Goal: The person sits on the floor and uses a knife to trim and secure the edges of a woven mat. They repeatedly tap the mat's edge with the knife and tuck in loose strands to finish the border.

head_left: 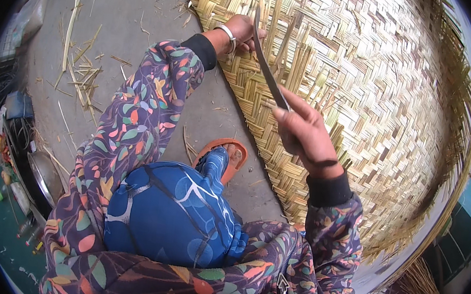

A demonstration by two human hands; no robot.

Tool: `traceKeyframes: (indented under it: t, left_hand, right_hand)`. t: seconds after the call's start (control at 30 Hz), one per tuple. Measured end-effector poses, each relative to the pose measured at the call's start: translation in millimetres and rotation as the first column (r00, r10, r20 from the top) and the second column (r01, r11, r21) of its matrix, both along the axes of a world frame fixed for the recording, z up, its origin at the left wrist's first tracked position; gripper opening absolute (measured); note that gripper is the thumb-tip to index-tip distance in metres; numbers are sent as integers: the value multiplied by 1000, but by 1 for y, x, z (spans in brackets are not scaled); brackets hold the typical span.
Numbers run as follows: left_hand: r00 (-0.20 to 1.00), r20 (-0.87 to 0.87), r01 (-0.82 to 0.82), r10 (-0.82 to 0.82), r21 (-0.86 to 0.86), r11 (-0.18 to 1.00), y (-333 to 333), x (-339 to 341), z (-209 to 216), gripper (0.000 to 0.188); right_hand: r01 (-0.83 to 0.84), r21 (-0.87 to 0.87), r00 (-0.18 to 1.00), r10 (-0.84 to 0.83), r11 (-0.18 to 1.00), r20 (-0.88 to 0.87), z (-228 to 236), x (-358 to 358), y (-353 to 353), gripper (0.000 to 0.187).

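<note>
A long, narrow, slightly curved knife (264, 65) is gripped in my right hand (307, 132), the thumb pressed along the lower end of its dark blade. The blade slants up and left over a large woven mat (374, 97) of pale yellow-green plant strips. My left hand (244, 32), with a white bangle at the wrist, is closed at the mat's left side, beside the blade's upper part. Its fingertips are partly behind the blade, so what they hold is hidden. Loose strip ends (294, 54) stick up from the weave between my hands.
Cut strips (84, 80) lie scattered on the grey floor (129, 12) at left. A metal pan (45, 175) and assorted items stand at the far left. My knee in blue cloth (171, 211) and a foot in an orange sandal (234, 157) are below. The mat's right side curves upward.
</note>
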State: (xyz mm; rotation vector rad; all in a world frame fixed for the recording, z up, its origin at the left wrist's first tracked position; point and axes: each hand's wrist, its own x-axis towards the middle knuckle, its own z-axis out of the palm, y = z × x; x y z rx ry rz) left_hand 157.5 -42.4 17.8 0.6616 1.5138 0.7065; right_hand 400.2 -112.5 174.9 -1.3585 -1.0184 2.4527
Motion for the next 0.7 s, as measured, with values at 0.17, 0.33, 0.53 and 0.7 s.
traceKeyframes:
  t: [0.17, 0.33, 0.53, 0.7]
  left_hand:
    - [999, -17, -32, 33, 35, 999, -4, 5, 3, 21]
    - [984, 143, -118, 108, 60, 991, -7, -3, -7, 20]
    - [980, 175, -102, 96, 28, 994, -5, -7, -7, 20]
    - [971, 215, -115, 106, 29, 993, -2, -5, -1, 23]
  right_hand:
    - [-84, 59, 980, 72, 995, 186, -17, -3, 21, 54]
    - [-476, 372, 816, 242, 797, 525, -29, -6, 36, 56]
    - [-615, 326, 710, 325, 718, 624, -15, -9, 53, 54]
    - [-689, 368, 651, 311, 624, 693, -12, -10, 53, 48]
